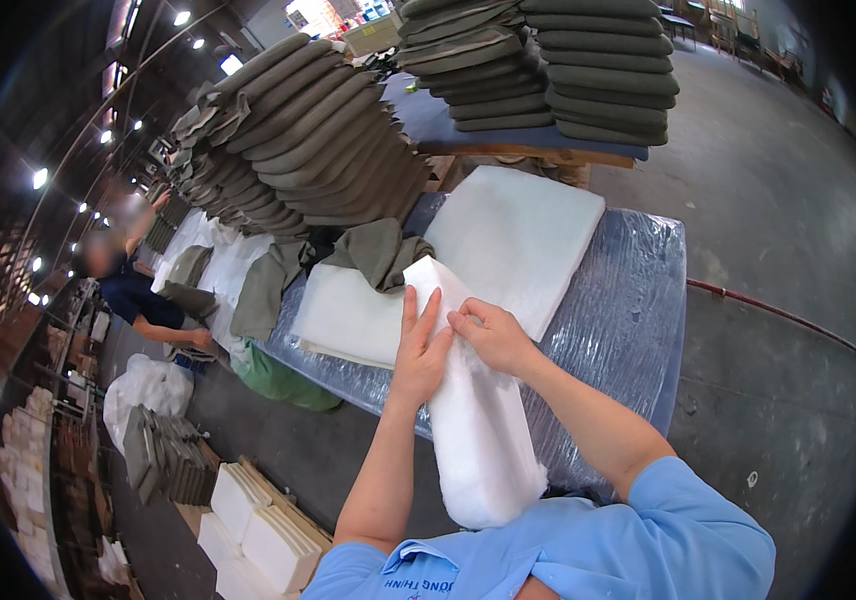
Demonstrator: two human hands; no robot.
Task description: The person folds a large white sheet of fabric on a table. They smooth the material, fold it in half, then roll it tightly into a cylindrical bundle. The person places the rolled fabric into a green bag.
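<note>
A long cushion pad wrapped in white fluffy wadding (483, 430) stands tilted between my forearms, its lower end against my shirt and its upper end over the table. My left hand (421, 348) holds its left edge, with two fingers stretched up along the wadding and the thumb toward the middle. Close by, my right hand (493, 338) pinches the wadding at the right edge with curled fingers. Beyond my hands, a flat white pad (518, 235) lies on the table, and another white pad (353, 310) lies to the left, partly under a crumpled grey-green fabric cover (380, 252).
The table (613, 330) is covered in blue sheeting and clear plastic film. Tall stacks of grey-green cushions (323, 140) rise at the back. At left, a person in dark clothes (143, 300) handles fabric. White foam blocks (258, 525) sit on the floor at lower left, and a hose (778, 315) runs right.
</note>
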